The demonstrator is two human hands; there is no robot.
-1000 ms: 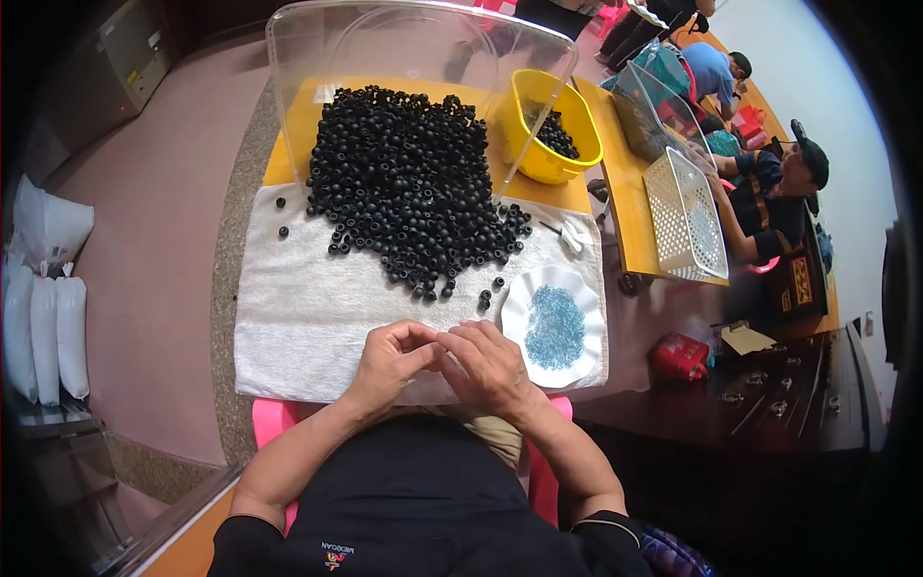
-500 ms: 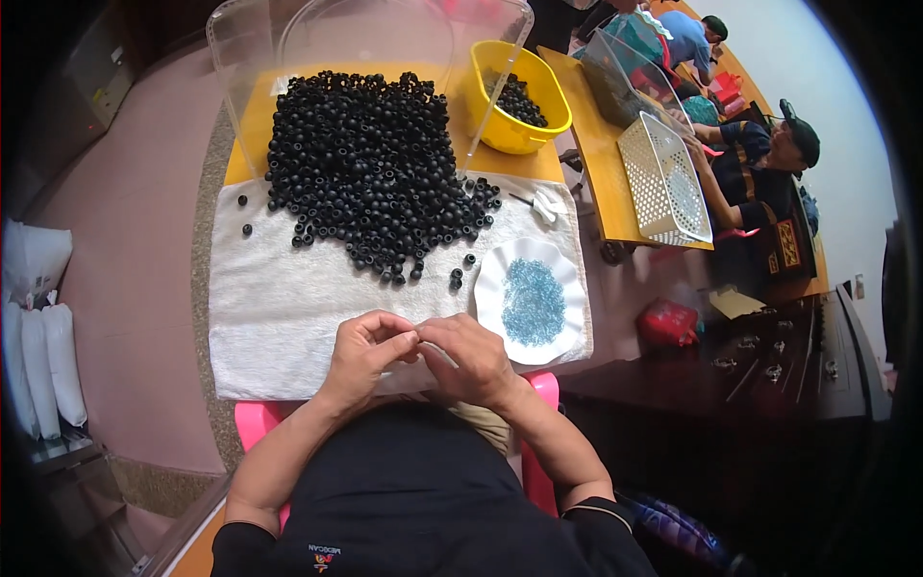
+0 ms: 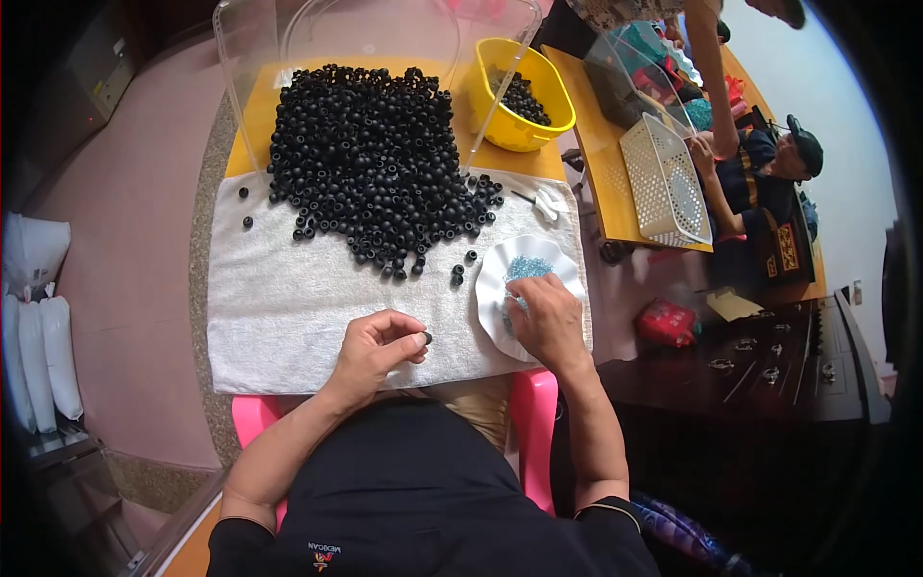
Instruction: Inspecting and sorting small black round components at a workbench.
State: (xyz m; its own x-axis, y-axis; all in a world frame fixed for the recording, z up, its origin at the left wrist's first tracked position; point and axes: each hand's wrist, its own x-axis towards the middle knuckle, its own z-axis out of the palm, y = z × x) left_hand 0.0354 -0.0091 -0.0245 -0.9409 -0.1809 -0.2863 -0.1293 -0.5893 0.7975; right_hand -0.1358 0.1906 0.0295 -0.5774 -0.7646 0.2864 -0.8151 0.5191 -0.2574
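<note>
My left hand [image 3: 377, 354] is closed over the near edge of the towel, pinching one small round black hollow piece [image 3: 428, 338] between thumb and fingertips. To its right, my right hand [image 3: 550, 325] reaches down over a white scalloped plate [image 3: 488, 298]. Its fingers are bent together at a heap of tiny translucent pale-blue pieces [image 3: 529, 266]; the fingertips are partly hidden, and what they grip cannot be made out. Beyond my hands spreads a large heap of the same black hollow pieces [image 3: 370, 159], spilling from a clear plastic bin [image 3: 252, 106] lying open toward me.
A white towel [image 3: 279, 308] covers the near table. A yellow basin [image 3: 524, 130] with more black pieces stands at the back right. Near the plate lies a small white tool with a dark shaft [image 3: 546, 205]. Other people work at a table with a white perforated basket [image 3: 663, 192].
My right hand has left my left hand and moved right onto the plate of blue pieces. The black piece in my left fingers now shows. Another person's arm has come in at the upper right.
</note>
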